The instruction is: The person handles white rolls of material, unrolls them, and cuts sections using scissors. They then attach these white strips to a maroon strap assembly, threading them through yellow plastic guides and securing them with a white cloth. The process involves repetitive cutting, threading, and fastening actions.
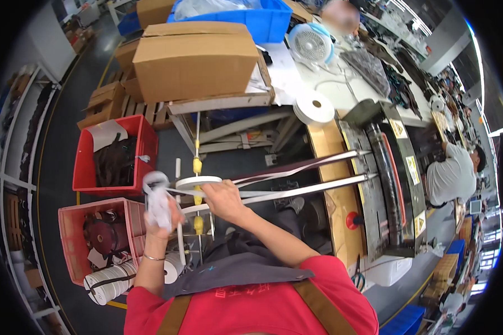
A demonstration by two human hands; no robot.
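Observation:
My left hand (163,215) is closed around a crumpled bunch of white tape (157,196), held up next to a thin upright stand (197,167) with yellow fittings. My right hand (222,198) rests on a flat white tape roll (194,181) mounted on that stand, fingers bent over its edge. White tape strips (296,170) run from the roll to the right toward a dark machine (394,184) with a roller. A bracelet circles my left wrist.
A red crate (145,146) and a pink crate (70,220) with dark material stand on the floor at left, white tape rolls (110,282) below them. Cardboard boxes (195,58), a blue bin, a small fan (310,43) and another white roll (314,107) lie beyond. A person (452,173) works at right.

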